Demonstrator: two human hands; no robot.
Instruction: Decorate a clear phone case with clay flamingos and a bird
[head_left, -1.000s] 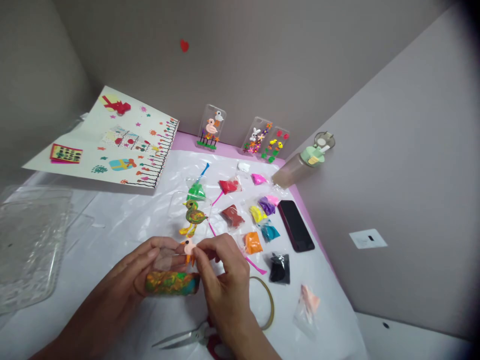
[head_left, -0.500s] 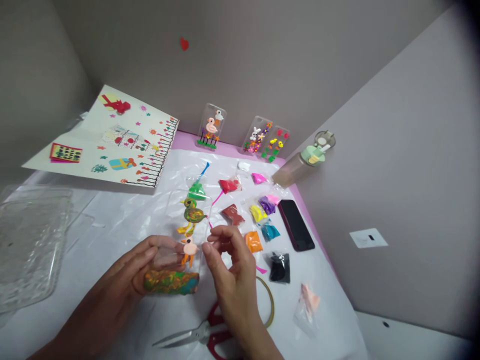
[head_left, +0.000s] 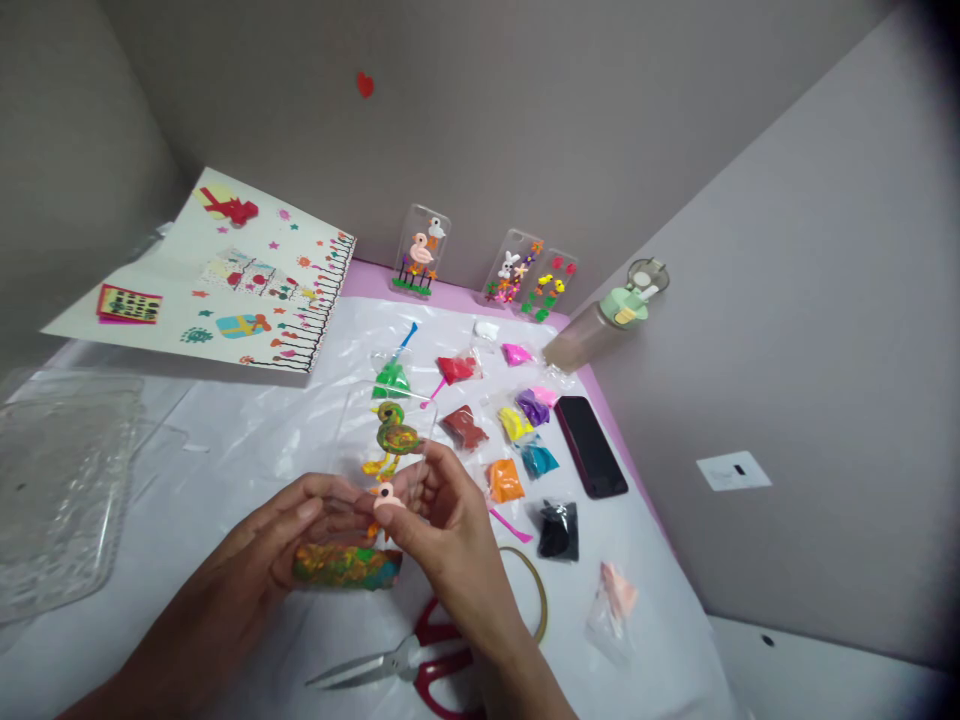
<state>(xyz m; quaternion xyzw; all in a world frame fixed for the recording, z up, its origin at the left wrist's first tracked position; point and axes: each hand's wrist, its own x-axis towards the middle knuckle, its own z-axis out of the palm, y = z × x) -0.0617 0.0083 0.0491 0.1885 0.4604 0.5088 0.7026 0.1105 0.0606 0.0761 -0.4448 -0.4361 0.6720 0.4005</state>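
Between my hands is a clear phone case (head_left: 352, 425) decorated with clay. My left hand (head_left: 300, 520) grips its left side. My right hand (head_left: 439, 505) is closed at the right side, its thumb pressing on a small pale pink clay duck (head_left: 385, 496) with orange legs, which it partly covers. Above that is a larger marbled green and orange clay duck (head_left: 396, 428) with yellow-orange feet. A marbled clay strip (head_left: 349, 566) runs across the case's lower end. Red-handled scissors (head_left: 405, 660) lie under my right wrist.
Bagged clay in several colours, such as orange (head_left: 504, 481) and black (head_left: 559, 530), lies to the right, beside a dark phone (head_left: 592, 447). A bottle (head_left: 600, 328) and decorated cases (head_left: 422, 252) stand behind. A painted card (head_left: 210, 290) and clear plastic trays (head_left: 64, 490) are at left.
My right hand has moved left onto the phone case, and its thumb now rests on the small pink duck. The case has shifted slightly right. My left hand keeps its hold.
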